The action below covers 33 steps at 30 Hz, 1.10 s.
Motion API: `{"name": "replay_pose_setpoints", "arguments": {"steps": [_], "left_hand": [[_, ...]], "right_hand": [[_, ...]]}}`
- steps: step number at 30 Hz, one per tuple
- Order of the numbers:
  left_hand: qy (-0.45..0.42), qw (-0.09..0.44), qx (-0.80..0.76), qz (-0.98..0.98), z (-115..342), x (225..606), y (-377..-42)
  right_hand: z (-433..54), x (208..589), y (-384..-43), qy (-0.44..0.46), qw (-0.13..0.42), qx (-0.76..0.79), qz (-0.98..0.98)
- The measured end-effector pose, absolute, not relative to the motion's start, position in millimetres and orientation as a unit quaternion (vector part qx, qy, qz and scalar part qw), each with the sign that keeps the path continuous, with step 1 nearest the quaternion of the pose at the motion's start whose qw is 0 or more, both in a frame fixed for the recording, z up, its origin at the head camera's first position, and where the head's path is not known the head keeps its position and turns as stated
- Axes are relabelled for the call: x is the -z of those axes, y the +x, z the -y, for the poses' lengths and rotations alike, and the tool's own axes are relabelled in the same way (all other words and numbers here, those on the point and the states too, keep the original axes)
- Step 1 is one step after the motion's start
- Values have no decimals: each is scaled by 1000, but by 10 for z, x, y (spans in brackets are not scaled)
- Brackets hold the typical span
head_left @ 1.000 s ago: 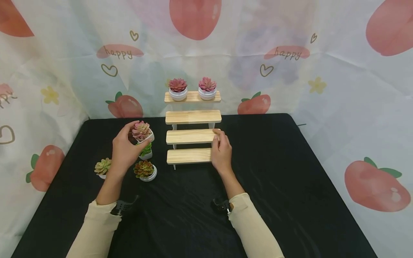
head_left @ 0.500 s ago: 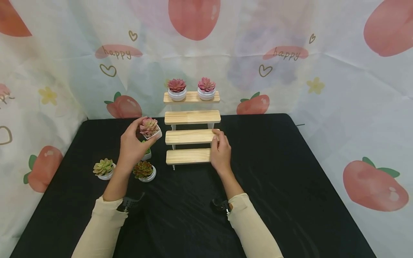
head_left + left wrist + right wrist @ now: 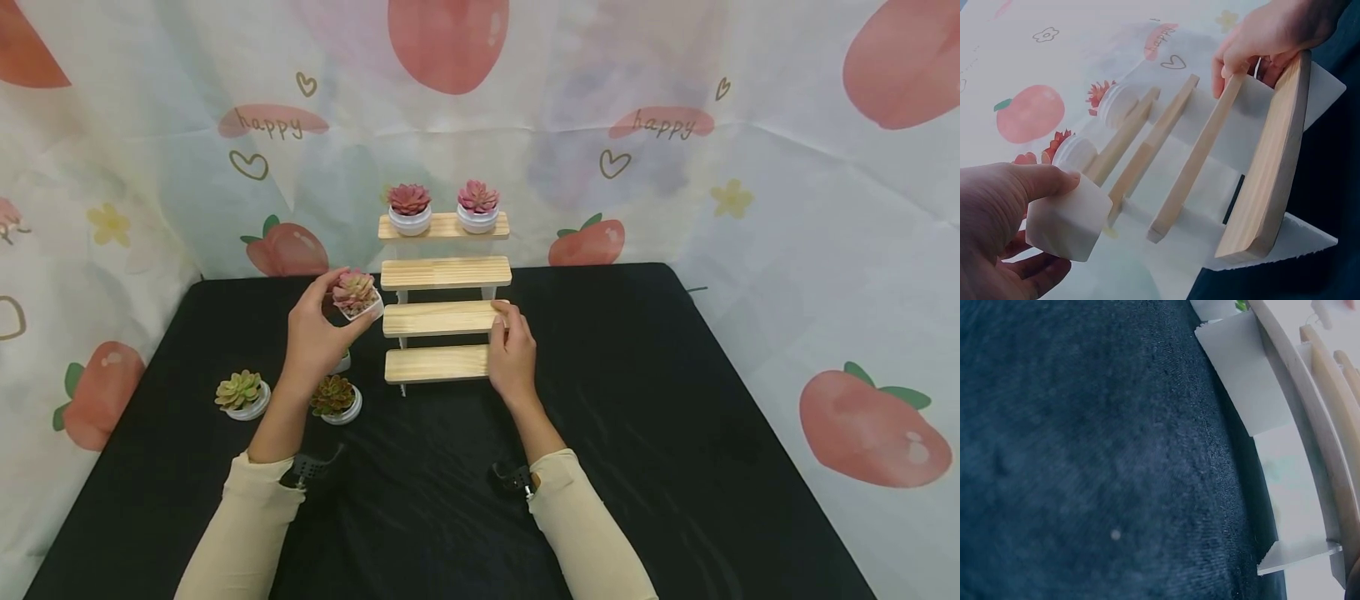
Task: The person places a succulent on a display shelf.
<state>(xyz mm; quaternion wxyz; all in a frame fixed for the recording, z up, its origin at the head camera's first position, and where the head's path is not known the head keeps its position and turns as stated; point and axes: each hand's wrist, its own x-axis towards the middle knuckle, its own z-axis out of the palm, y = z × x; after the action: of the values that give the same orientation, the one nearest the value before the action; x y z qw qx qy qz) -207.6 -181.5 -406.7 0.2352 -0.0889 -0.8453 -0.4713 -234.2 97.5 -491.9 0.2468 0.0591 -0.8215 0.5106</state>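
Observation:
My left hand [image 3: 311,337] pinches a pink potted succulent [image 3: 354,292] between thumb and fingers, raised beside the left ends of the middle shelves. In the left wrist view its angular white pot [image 3: 1067,219] tilts toward the camera. The four-step wooden stand [image 3: 435,364] has clear supports. At its right end, my right hand [image 3: 513,354] grips the lower two shelves, with fingertips curled at the second board's edge. Two pink succulents in round white pots, one on the left [image 3: 409,210] and one on the right [image 3: 477,208], occupy the top shelf.
Left of the stand, a pale green succulent [image 3: 242,393] and a brownish-green one [image 3: 336,400] lie tilted on the black cloth [image 3: 675,433]. Another white pot [image 3: 343,363] is mostly hidden behind my left hand. A peach-print curtain [image 3: 525,100] hangs behind the table.
My left hand has carried the pink succulent rightward, close to the stand, uncovering the pale green succulent and covering most of the small green one. My right hand keeps its grip on the stand.

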Motion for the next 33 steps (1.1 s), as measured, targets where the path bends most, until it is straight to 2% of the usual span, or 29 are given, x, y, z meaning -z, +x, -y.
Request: {"name": "replay_pose_setpoints", "arguments": {"steps": [33], "left_hand": [[-106,248,485,832,1583,3964,-2223]], "right_hand": [[-982,4914,-2353,64,252,-504,824]]}}
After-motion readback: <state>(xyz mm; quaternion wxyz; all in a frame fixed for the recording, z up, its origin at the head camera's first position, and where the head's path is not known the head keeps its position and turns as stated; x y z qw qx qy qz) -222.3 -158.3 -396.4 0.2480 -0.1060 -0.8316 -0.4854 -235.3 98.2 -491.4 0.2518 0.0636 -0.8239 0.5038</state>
